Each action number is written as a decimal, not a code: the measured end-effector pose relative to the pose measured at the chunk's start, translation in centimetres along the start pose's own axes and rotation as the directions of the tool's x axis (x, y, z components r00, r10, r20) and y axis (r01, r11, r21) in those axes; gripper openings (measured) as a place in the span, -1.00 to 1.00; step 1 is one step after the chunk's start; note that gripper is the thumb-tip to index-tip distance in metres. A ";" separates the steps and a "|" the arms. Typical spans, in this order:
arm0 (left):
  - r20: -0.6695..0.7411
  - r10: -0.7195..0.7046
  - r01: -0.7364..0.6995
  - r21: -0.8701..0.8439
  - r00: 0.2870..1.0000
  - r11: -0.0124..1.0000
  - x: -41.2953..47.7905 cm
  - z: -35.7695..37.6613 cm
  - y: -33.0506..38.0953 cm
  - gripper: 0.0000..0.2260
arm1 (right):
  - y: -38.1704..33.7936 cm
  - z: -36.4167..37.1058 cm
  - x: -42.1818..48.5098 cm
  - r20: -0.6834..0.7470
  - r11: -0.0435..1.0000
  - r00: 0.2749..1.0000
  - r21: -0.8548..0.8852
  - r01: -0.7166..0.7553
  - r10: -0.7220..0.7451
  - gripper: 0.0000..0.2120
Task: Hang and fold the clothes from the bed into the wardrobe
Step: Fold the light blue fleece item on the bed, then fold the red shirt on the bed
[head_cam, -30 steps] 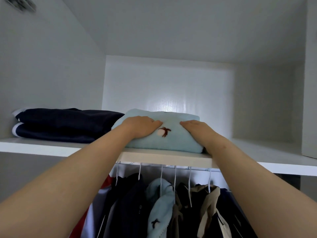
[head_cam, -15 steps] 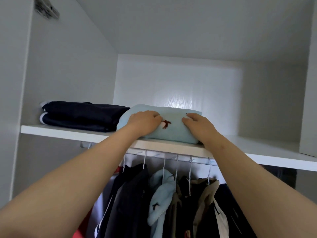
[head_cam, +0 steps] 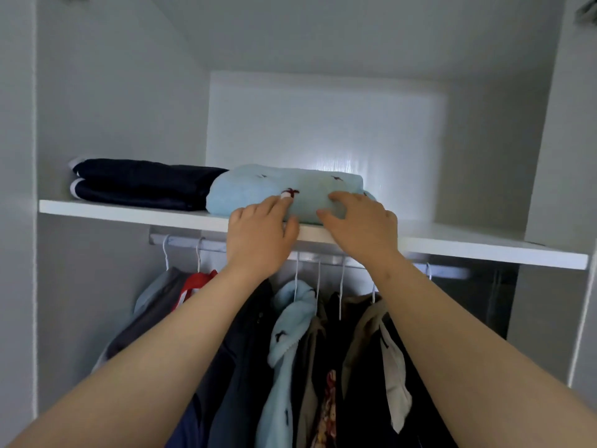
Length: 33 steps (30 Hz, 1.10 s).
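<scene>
Two bare forearms reach up and forward from the bottom corners of the view. Under them hangs a packed row of clothes on white wire hangers (head_cam: 341, 286): a grey jacket (head_cam: 151, 305) and a red garment (head_cam: 197, 282) at the left, a dark coat (head_cam: 245, 350), a pale blue fleece hoodie with small dark motifs (head_cam: 287, 337), and a beige coat (head_cam: 365, 331) further right, all on a silver metal rail (head_cam: 442, 271). Above the rail, the left hand (head_cam: 258, 240) and right hand (head_cam: 361, 234) are raised side by side at the front edge of the white wardrobe shelf (head_cam: 129, 210). Both have their fingers loosely spread and nearly straight, gripping nothing. The fingertips lie against the front face of the folded pale blue fleece garment (head_cam: 290, 182); whether they press on it I cannot tell. That fleece bundle sits on the shelf near its front edge, roughly mid-width. To its left, touching it, lies a folded navy garment with white trim (head_cam: 142, 184), doubled into two layers. Behind them stands the wardrobe's white back panel (head_cam: 323, 124), with a bright sheen just right of the fleece.
</scene>
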<state>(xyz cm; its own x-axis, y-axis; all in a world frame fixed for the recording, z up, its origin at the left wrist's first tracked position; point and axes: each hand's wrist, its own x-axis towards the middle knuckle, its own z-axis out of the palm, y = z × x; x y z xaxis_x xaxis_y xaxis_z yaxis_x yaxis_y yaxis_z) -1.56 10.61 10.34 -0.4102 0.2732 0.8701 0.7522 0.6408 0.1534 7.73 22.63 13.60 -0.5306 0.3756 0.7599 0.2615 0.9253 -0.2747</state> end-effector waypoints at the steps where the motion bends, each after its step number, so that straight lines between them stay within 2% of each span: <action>1: 0.000 0.012 -0.012 0.002 1.000 1.000 -0.3 -0.1 -0.1 -0.62 | 0.0 0.3 -0.8 -0.021 1.000 1.000 -0.023 0.010 -0.011 -0.54; 4: 0.041 0.064 -0.064 -0.002 0.997 0.998 -1.5 -1.0 -0.2 -0.65 | 0.4 0.8 -3.6 -0.011 0.998 0.999 -0.061 0.029 -0.030 -0.52; 6: 0.058 0.074 -0.069 -0.087 0.996 0.994 -2.3 -1.4 -0.1 -0.65 | 0.6 0.5 -4.9 0.025 0.999 0.999 -0.045 0.024 -0.022 -0.53; 8: 0.066 0.060 -0.037 -0.304 0.996 0.952 -3.0 -2.2 0.1 -0.64 | 0.5 -0.3 -5.7 0.048 0.998 0.998 0.059 -0.031 0.028 -0.54; 11: 0.107 0.040 0.031 -0.592 0.993 0.805 -4.7 -3.6 0.3 -0.63 | -0.3 -1.5 -8.1 0.038 0.969 0.995 0.226 -0.103 0.097 -0.54; 13: 0.159 0.067 0.054 -0.650 0.985 0.758 -6.3 -4.3 0.4 -0.62 | -1.1 -1.9 -10.7 0.039 0.932 0.981 0.306 -0.195 0.192 -0.55; 16: 0.239 0.090 0.105 -0.690 0.967 0.716 -9.6 -4.5 0.4 -0.63 | -2.0 -1.7 -15.3 0.079 0.908 0.949 0.278 -0.315 0.305 -0.56; 19: 0.370 0.129 0.209 -0.742 0.920 0.637 -14.3 -4.5 0.6 -0.65 | -3.3 -1.7 -21.3 0.087 0.829 0.877 0.293 -0.476 0.473 -0.60; 21: 0.477 0.220 0.276 -0.762 0.851 0.586 -18.2 -4.4 1.2 -0.68 | -4.0 -1.9 -25.8 0.067 0.745 0.789 0.289 -0.601 0.611 -0.57; 24: 0.565 0.317 0.353 -0.773 0.762 0.528 -23.1 -4.5 2.2 -0.72 | -4.6 -2.6 -31.8 0.087 0.654 0.688 0.243 -0.716 0.721 -0.54; 26: 0.611 0.427 0.375 -0.770 0.666 0.517 -26.8 -5.7 3.5 -0.73 | -5.3 -3.8 -36.8 0.069 0.561 0.584 0.210 -0.801 0.809 -0.57; 30: 0.629 0.642 0.403 -0.776 0.439 0.484 -34.4 -10.1 7.1 -0.73 | -7.9 -7.6 -47.6 -0.049 0.304 0.300 0.201 -0.931 0.953 -0.58; 33: 0.596 0.747 0.427 -0.782 0.295 0.455 -39.6 -13.9 9.1 -0.73 | -10.9 -10.6 -54.6 -0.128 0.136 0.104 0.274 -0.952 0.986 -0.59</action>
<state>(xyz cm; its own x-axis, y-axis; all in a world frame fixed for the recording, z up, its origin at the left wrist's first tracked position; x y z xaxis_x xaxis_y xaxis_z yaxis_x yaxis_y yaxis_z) 28.67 -4.39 -16.18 0.1341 0.9867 0.0919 0.5696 -0.1526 0.8076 42.35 -8.50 -18.65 0.3055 0.9451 -0.1165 0.3199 -0.2171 -0.9222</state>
